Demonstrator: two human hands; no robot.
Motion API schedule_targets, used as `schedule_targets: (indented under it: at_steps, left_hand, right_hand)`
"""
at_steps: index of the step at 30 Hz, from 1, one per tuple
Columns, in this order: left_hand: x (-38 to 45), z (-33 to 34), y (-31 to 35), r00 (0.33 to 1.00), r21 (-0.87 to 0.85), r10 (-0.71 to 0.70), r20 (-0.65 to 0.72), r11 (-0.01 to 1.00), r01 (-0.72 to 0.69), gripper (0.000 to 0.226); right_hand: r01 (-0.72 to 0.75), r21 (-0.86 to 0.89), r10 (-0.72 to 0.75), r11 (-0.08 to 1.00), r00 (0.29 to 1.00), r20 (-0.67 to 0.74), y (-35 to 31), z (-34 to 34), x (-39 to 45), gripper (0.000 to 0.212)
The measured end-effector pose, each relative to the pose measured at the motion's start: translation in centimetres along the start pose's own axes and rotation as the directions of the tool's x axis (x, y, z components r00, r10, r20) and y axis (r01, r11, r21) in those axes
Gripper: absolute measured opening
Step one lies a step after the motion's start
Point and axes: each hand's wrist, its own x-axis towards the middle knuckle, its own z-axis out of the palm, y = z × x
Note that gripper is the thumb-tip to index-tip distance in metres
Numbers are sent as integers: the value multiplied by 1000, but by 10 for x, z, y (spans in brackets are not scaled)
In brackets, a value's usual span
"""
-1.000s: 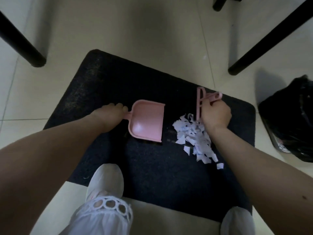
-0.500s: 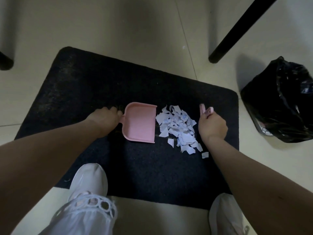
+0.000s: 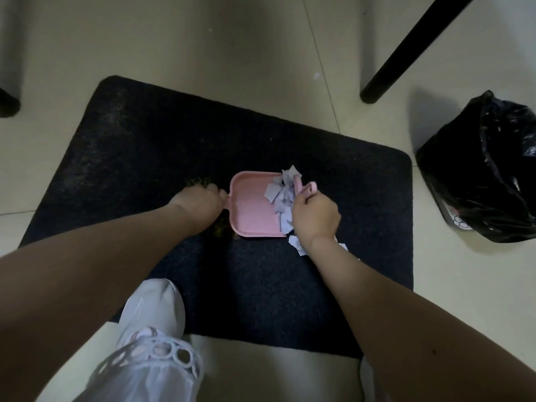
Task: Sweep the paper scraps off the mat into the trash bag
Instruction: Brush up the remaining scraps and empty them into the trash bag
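Observation:
A pink dustpan (image 3: 250, 204) lies flat on the black mat (image 3: 150, 146), mouth facing right. My left hand (image 3: 200, 203) grips its short handle at the left. My right hand (image 3: 314, 214) holds a small pink brush (image 3: 304, 188) at the pan's mouth. A heap of white paper scraps (image 3: 282, 195) sits on the pan's right part against the brush. A few scraps (image 3: 298, 245) lie on the mat below the pan, partly hidden by my right wrist. The black trash bag (image 3: 487, 169) stands on the floor to the right of the mat.
A black furniture leg (image 3: 406, 50) slants down to the tiled floor behind the mat's right corner; another dark leg (image 3: 7, 104) is at the far left. My white shoe (image 3: 153, 309) rests on the mat's near edge.
My right hand has swept the brush leftward, pushing the scrap pile from the mat onto the dustpan's mouth. The left hand has kept the dustpan in place.

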Motion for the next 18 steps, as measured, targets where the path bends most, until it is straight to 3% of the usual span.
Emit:
schedule_targets:
  at_steps: [13,18]
  left_hand:
    - [-4,6,-3,1000,-3,26,0,1000,-26,45]
    - [-6,22,-13,998,7,66,-5,998,-66,54]
  right_hand:
    - [127,131,-130,983,991,19,-31,2,-28,48]
    - [1,351,-3,936,1000,6,-29,-14,-19,48]
